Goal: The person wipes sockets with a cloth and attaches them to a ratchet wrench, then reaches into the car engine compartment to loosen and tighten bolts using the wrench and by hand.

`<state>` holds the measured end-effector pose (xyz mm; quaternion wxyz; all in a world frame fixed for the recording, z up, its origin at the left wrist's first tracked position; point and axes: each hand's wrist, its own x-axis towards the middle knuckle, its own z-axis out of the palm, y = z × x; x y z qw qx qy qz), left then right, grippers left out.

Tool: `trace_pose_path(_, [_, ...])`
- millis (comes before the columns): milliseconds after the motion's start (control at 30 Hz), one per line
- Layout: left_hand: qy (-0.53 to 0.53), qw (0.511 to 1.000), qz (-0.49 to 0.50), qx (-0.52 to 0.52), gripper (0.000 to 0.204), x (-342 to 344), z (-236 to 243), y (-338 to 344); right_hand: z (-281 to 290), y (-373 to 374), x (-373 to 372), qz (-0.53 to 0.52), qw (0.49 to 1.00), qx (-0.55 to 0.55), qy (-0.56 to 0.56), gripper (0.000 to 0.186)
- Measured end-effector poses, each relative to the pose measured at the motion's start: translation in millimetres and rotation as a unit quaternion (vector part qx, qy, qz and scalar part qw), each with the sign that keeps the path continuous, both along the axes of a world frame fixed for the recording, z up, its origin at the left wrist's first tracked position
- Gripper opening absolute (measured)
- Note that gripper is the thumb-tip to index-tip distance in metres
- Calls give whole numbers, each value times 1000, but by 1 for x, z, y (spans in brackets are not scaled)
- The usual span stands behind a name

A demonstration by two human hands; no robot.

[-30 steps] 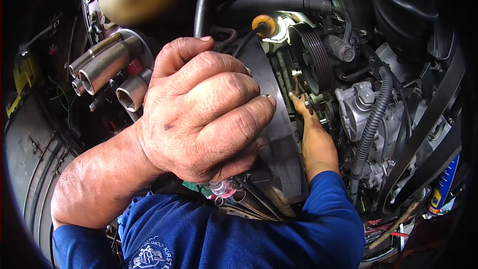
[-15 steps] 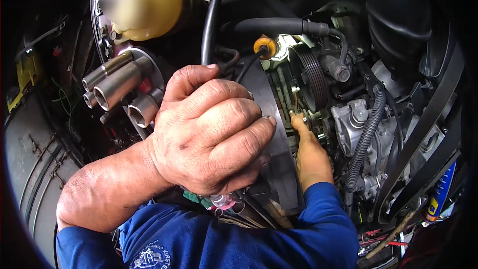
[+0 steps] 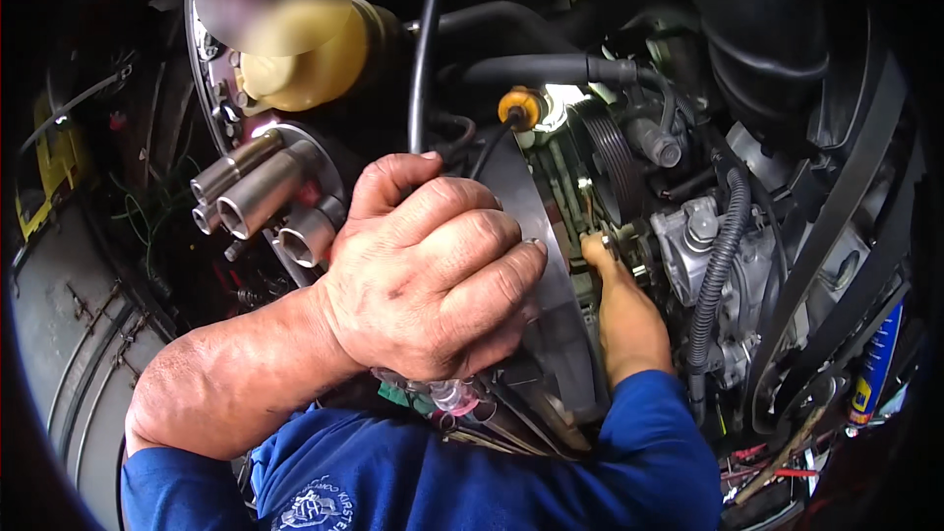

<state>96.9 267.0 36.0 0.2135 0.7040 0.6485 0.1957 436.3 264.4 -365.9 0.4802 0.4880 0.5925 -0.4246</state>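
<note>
My left hand (image 3: 428,280) is curled into a fist in the foreground, in front of a curved dark cover (image 3: 560,334). A dark shiny bar or hose (image 3: 427,49) runs down to its thumb; what the fingers hold is hidden. My right hand (image 3: 610,265) reaches deep into the engine bay, its fingertips at small metal fittings just below a grooved black pulley (image 3: 615,162); its grip is mostly hidden. An orange cap (image 3: 521,108) sits above, beside a bright lit spot.
Metal sockets on a round plate (image 3: 261,192) and a yellow reservoir (image 3: 295,59) are at upper left. A large black intake hose (image 3: 762,59), ribbed conduit (image 3: 723,265) and aluminium housing (image 3: 688,241) are at right, with a blue can (image 3: 870,374) beyond.
The view has shifted, so the engine parts and my left hand appear lower in the picture. My left fist keeps its shape, and my right hand stays by the pulley.
</note>
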Motion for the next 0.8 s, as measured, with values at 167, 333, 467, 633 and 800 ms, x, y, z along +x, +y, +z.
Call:
trace_pose_path(167, [-81,992,-6,96,44,12,-11,21,-5,63,172,140,986,4,-85,65])
trace_pose_path(333, [5,999,1,39,41,-2,-8,-4,98,38,-20,56,995,-60,-61,82])
trace_pose_path(467, [-79,991,-18,106,41,9,-17,16,25,47,114,175,974,111,-91,68])
trace_pose_path(633, [-31,995,-14,91,40,5,-16,3,38,27,77,198,974,112,-6,66])
trace_pose_path(800, [38,989,-35,137,36,2,-12,4,68,34,36,99,985,143,0,71])
